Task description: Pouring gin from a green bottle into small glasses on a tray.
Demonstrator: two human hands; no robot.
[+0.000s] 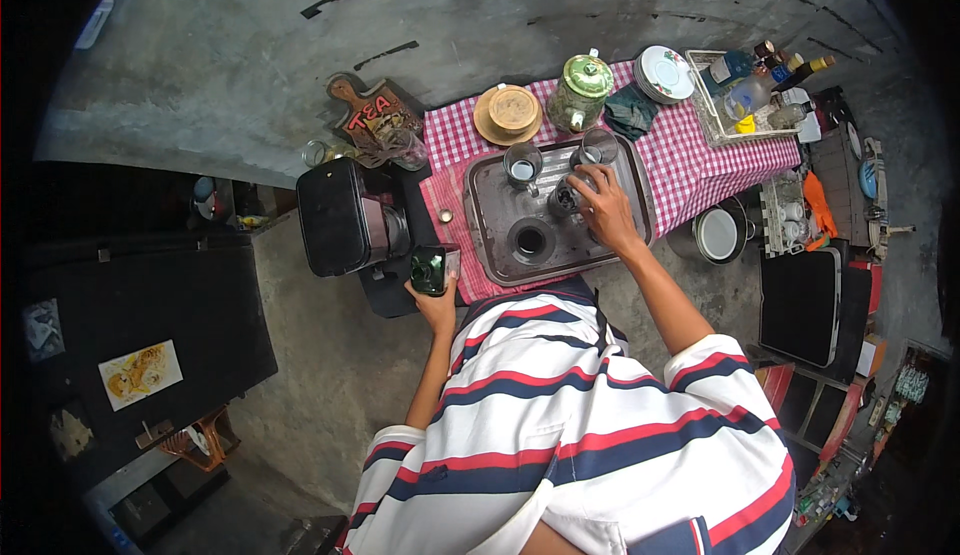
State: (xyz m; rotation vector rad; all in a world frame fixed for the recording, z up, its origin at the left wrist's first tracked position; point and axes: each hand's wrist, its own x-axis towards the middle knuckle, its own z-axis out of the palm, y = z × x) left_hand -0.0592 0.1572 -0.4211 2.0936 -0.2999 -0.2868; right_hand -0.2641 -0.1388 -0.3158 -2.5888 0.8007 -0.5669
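Note:
My left hand (437,302) is wrapped round a dark green, square-sided bottle (428,271) beside the near left corner of a metal tray (495,255). My right hand (608,210) reaches over the tray, fingers closed at the rim of a small glass (563,200) with something dark in it. Part of that glass is hidden by the fingers. A glass mug (522,165) and another glass (598,143) stand toward the tray's far side. Nearer me on the tray is a round dark vessel (531,242). A small round metal cap (445,216) lies left of the tray.
Behind the tray stand a green lidded jar (582,90), a wooden lidded pot (512,110), stacked plates (664,75) and a dark cloth (631,111). A white basket (745,133) holds bottles at right. A black coffee machine (340,217) stands left; a metal pot (717,234) sits right.

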